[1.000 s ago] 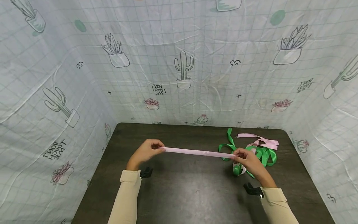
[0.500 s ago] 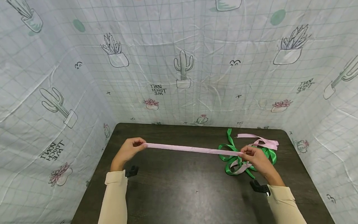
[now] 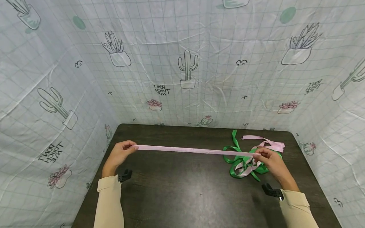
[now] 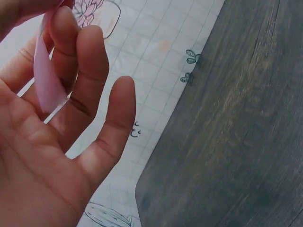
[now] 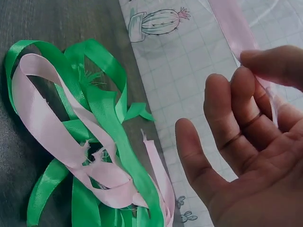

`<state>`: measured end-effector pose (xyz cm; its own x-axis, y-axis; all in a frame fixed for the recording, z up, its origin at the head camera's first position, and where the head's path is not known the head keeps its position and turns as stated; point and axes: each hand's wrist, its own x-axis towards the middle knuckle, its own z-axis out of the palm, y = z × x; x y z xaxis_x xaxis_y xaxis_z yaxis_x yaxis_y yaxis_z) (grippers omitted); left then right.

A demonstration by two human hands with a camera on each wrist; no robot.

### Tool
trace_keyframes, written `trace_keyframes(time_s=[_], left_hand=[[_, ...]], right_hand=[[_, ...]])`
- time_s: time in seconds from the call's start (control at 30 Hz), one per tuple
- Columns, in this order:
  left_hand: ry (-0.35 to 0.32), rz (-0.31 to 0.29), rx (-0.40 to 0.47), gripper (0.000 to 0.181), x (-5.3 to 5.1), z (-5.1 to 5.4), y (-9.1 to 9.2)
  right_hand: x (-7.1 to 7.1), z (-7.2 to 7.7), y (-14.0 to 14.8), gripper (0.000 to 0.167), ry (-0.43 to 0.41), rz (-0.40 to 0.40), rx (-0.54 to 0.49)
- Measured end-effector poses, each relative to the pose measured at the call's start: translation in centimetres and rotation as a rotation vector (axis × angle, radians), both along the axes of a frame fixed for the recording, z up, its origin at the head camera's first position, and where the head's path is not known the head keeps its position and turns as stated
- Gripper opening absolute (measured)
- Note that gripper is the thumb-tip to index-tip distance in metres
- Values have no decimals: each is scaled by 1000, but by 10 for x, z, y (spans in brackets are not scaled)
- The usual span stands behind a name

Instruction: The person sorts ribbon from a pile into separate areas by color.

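The left hand [image 3: 119,155] is drawing leftward, the right hand [image 3: 273,163] is easing rightward (a smaller shift), more pink ribbon [image 3: 185,149] is stretching between them, and near loops of the tangled ribbons [image 3: 260,168] are emerging.

Soft even light, pale glare on tabletop [image 3: 182,190], faint shadows, left wrist view slightly blurred

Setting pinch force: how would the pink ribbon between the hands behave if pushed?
The pink ribbon would probably buckle: its loose end curves at the left hand. Likely light too, being a thin band. Its sheen suggests it may slip.
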<state>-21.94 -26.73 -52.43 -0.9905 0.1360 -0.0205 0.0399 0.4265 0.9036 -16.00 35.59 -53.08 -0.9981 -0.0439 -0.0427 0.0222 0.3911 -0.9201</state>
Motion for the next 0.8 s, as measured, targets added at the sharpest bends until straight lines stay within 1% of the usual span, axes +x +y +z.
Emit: trace_keyframes(time_s=[0.17, 0.27, 0.33, 0.37, 0.43, 0.53, 0.57, 0.6, 0.67, 0.73, 0.8], left_hand=[[1, 12, 11, 21, -1, -5, -5], [6, 19, 12, 21, -1, -7, -5], [12, 34, 34, 20, -2, -9, -5], [10, 42, 70, 19, -2, -11, -4], [-5, 65, 191, 15, -4, -14, -2], [-38, 96, 442, 3, -5, -21, 3], [-46, 100, 520, 2, -5, -22, 4], [-48, 106, 580, 6, -5, -24, 6], [-51, 112, 655, 11, -5, -27, 8], [-49, 137, 684, 15, -6, -30, 10], [-59, 173, 694, 17, -7, -33, 12]], right_hand=[[-2, -3, 2, 16, -7, -30, -87], [-4, -4, 2, 10, 1, -52, -168], [-4, -6, 0, 8, 5, -67, -232], [-4, -7, -1, 7, 9, -71, -279], [-5, -9, -4, 8, 13, -70, -391], [-8, -12, -10, 13, 9, -63, -596], [-9, -13, -12, 15, 8, -59, -665], [-10, -14, -14, 18, 6, -54, -724], [-12, -14, -18, 22, 5, -48, -825], [-15, -15, -20, 24, 1, -45, -900], [-18, -14, -23, 26, -13, -55, -953]])
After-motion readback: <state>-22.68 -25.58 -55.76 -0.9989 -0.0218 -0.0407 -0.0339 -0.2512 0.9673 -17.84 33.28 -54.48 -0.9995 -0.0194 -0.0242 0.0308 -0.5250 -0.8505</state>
